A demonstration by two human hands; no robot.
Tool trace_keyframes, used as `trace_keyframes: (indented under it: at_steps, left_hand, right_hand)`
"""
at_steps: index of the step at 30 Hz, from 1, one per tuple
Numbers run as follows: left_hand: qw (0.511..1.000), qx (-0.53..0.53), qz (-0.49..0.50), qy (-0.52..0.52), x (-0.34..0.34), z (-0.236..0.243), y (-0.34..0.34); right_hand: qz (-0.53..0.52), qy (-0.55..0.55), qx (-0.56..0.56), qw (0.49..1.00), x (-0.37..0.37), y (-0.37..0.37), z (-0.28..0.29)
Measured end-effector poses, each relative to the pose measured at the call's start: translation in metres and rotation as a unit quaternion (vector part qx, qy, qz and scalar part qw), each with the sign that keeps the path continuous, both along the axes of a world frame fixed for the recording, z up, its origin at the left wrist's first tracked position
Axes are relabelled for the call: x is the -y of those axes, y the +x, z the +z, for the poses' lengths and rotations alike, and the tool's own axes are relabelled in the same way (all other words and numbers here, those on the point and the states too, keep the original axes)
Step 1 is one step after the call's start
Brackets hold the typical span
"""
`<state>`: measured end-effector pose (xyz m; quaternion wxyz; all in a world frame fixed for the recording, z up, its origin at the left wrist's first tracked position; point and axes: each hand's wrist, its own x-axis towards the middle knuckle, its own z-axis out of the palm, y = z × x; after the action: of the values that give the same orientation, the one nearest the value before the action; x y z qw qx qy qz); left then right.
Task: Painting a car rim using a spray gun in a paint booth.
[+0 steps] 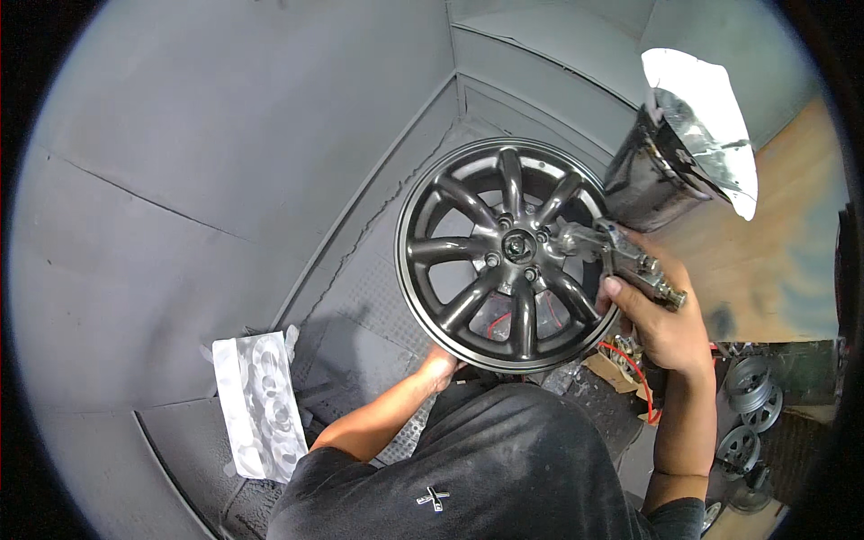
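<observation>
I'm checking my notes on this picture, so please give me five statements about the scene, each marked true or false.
1. The right hand holds a spray gun. True.
2. The large wheel has dark spokes. True.
3. The left hand is at the large wheel's top edge. False: it is at the lower edge.
4. The hose left of the right forearm is blue. False: it is red.
5. More wheels show at the lower right. True.

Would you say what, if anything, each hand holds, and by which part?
The right hand holds the spray gun, apparently by its handle. The left hand is at the near edge of the alloy wheel; fingers hidden, its hold cannot be told.
</observation>
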<state>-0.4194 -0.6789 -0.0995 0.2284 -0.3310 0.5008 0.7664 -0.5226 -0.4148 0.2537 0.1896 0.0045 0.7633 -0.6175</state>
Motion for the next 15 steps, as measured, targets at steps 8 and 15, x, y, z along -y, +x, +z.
trace_keyframes:
  at_steps: [8,15]
  left_hand:
    - [0.994,0.085,-0.062,0.036,-0.003,-0.009,0.009]
    - [0.997,0.001,0.014,-0.071,0.05,-0.033,-0.03]
  right_hand:
    - [-0.022,0.104,-0.167,0.98,0.004,-0.009,-0.032]
    - [0.025,0.068,-0.075,0.995,0.012,-0.003,-0.01]
